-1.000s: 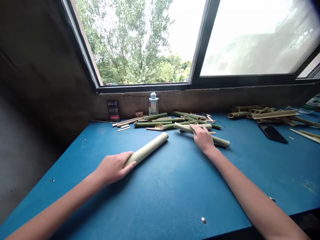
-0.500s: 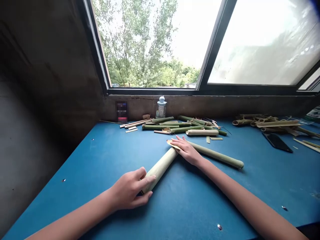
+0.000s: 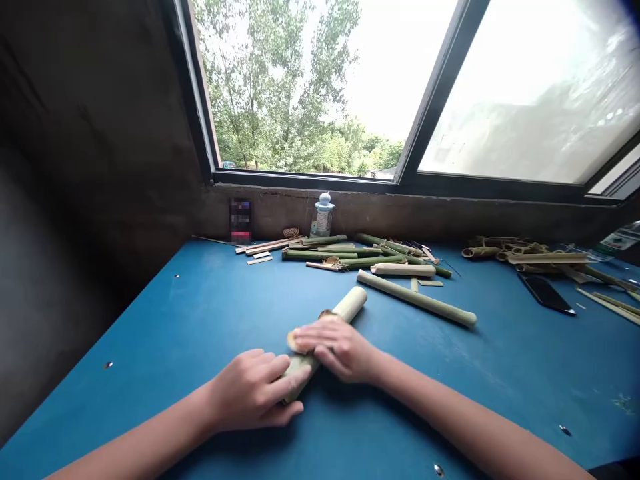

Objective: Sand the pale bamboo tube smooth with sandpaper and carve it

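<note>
A pale green bamboo tube [image 3: 351,303] lies slantwise on the blue table [image 3: 175,333]. Its near end is gripped by my left hand [image 3: 263,387], with fingers over the top and thumb along the side. My right hand [image 3: 340,347] is laid over the middle of the tube, pressing a tan sheet that looks like sandpaper [image 3: 295,341] around it. Part of that sheet is hidden under the fingers. Beyond the tube's far end rests a thinner bamboo stick [image 3: 417,298], touched by neither hand.
Cut green bamboo pieces [image 3: 320,255] and strips lie along the back, near a lidded jar [image 3: 323,217] and a phone [image 3: 241,221] leaning on the wall. To the right are a dark phone [image 3: 547,293] and more split bamboo [image 3: 550,258]. A window [image 3: 300,179] is behind.
My right hand has slid with the tan sheet from the tube's far end toward my left hand, baring the far end. My left hand keeps its hold on the near end.
</note>
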Available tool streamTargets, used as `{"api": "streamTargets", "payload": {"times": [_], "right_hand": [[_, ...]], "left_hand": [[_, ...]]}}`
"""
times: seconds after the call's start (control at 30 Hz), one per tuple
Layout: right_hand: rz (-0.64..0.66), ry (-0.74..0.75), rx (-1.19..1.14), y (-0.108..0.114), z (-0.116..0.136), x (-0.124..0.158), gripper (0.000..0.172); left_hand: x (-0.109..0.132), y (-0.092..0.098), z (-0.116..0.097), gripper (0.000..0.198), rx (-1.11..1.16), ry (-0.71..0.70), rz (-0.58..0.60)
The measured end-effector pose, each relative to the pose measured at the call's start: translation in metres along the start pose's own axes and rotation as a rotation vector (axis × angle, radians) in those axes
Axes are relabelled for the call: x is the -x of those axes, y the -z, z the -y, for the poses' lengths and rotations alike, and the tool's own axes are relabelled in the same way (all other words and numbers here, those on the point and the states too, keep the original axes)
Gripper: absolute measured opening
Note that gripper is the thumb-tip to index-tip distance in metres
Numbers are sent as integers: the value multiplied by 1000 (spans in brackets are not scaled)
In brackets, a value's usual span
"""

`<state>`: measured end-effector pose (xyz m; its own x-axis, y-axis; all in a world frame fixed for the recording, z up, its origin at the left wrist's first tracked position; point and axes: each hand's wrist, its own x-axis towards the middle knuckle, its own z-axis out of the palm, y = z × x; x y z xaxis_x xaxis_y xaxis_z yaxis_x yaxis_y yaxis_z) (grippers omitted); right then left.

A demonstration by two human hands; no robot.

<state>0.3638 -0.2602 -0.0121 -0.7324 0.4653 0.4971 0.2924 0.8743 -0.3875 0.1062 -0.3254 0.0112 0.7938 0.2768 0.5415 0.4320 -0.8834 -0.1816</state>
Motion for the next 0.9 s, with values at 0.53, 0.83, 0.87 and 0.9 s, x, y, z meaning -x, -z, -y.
{"api": "streamTargets", "payload": {"times": [0.53,0.83,0.87,0.9], "right_hand": [[-137,-252,59,17,-45,17,46],[-18,-71,-40,16,-17,8,47],[-64,-148,-15,23,-28,9,49],[-99,-209,5,30,-38,11,50]], "left_hand": [[16,11,-1,60,110,-78,-11],[4,18,-19,32,67,-93,18],[2,19,-22,30,80,-90,25],[0,20,-26,27,105,-85,27]]}}
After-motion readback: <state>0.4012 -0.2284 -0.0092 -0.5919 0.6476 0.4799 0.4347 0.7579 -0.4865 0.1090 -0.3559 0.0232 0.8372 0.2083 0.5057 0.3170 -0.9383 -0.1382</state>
